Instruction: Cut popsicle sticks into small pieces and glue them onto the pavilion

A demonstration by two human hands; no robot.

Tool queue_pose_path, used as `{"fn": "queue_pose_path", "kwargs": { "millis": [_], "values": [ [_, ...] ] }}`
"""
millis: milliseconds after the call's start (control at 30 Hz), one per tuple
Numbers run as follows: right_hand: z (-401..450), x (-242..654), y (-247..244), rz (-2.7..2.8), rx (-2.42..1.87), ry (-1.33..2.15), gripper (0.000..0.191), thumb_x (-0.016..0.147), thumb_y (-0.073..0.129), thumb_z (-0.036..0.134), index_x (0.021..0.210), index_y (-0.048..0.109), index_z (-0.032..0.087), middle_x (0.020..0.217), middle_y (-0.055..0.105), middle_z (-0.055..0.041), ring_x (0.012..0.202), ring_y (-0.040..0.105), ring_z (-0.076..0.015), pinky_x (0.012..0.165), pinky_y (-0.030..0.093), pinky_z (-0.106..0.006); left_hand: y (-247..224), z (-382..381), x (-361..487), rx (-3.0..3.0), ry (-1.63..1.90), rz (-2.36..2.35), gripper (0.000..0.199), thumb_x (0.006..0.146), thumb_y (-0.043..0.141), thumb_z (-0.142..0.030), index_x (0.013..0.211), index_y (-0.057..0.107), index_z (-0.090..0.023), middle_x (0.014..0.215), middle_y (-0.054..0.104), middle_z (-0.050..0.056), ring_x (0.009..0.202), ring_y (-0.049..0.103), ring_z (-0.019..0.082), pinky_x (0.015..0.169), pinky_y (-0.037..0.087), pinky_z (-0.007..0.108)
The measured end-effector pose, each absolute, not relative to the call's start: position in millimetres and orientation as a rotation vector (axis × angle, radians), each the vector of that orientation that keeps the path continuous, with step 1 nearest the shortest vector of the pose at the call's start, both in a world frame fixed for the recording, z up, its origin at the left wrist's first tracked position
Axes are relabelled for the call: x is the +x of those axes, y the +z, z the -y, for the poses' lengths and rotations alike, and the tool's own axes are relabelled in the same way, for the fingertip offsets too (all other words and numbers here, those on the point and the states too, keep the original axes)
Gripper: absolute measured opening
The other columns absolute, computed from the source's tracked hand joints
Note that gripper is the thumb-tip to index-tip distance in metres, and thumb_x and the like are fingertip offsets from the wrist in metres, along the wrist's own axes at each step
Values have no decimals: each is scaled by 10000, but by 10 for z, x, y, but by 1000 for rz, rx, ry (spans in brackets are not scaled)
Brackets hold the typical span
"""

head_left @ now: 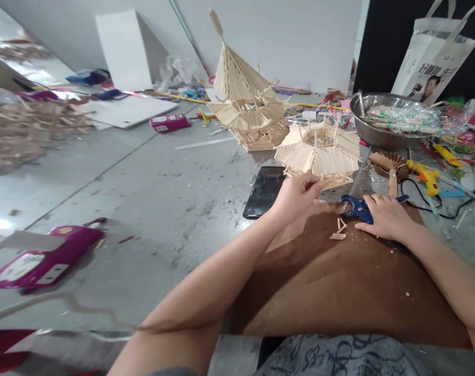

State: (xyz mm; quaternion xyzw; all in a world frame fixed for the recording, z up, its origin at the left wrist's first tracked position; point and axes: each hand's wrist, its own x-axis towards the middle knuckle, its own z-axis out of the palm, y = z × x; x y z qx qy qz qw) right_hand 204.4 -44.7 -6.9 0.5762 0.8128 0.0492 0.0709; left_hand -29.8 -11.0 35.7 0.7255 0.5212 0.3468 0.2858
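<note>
A low wooden stick model (319, 156) with sloping roof panels stands in front of me. At its front lower edge is my left hand (300, 194), its fingers pinched together; what they hold, if anything, is too small to make out. My right hand (386, 216) rests on a dark blue cutter (357, 209) with its fingers around the handle. The cutter's jaws point left, over the brown sheet (339, 287). Short pieces of wood stick (338, 236) lie just below the jaws.
Behind stands a taller pointed stick model (245, 94). A black phone (263, 192) lies left of my left hand. To the right are a metal bowl (386, 137) of wrapped sticks and a yellow glue gun (425, 176). A purple device (53, 258) sits far left.
</note>
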Motion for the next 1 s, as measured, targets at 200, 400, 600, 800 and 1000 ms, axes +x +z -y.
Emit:
{"fn": "queue_pose_path", "kwargs": {
  "millis": [200, 400, 600, 800, 1000],
  "values": [
    [444, 1991, 121, -2904, 1660, -149, 578, 817, 429, 549, 1181, 532, 113, 1246, 546, -164, 1129, 498, -299, 951, 359, -448, 449, 147, -323, 2126, 866, -1445, 201, 768, 501, -262, 625, 575, -141, 523, 536, -14, 485, 424, 71, 497, 309, 209],
    [369, 1627, 450, -3095, 1867, -1055, 270, 813, 512, 373, 986, 607, 188, 899, 685, -49, 812, 622, -163, 757, 465, -308, 455, 261, -240, 2388, 704, -1321, 202, 757, 473, -221, 596, 567, -145, 497, 510, -13, 453, 388, 70, 476, 282, 211],
    [291, 1437, 405, -2961, 1850, -1609, 147, 753, 561, 307, 800, 607, 176, 760, 661, -19, 698, 582, -129, 687, 446, -282, 345, 298, -228, 2643, 674, -1296, 202, 778, 455, -232, 626, 569, -164, 517, 547, -4, 449, 442, 88, 458, 291, 213],
    [290, 1424, 360, -2682, 2023, -2219, 246, 663, 662, 411, 695, 585, 180, 556, 563, 43, 524, 495, -84, 570, 411, -252, 246, 285, -222, 2730, 1154, -1214, 234, 841, 462, -262, 688, 603, -155, 550, 619, 9, 465, 531, 89, 463, 376, 197],
    [288, 1337, 332, -2452, 2030, -2690, 324, 587, 719, 469, 657, 591, 179, 544, 575, 40, 503, 498, -73, 549, 406, -242, 218, 272, -221, 2769, 1581, -1020, 140, 854, 509, -209, 828, 627, -137, 638, 683, 27, 533, 613, 89, 504, 445, 179]
  ]
}}
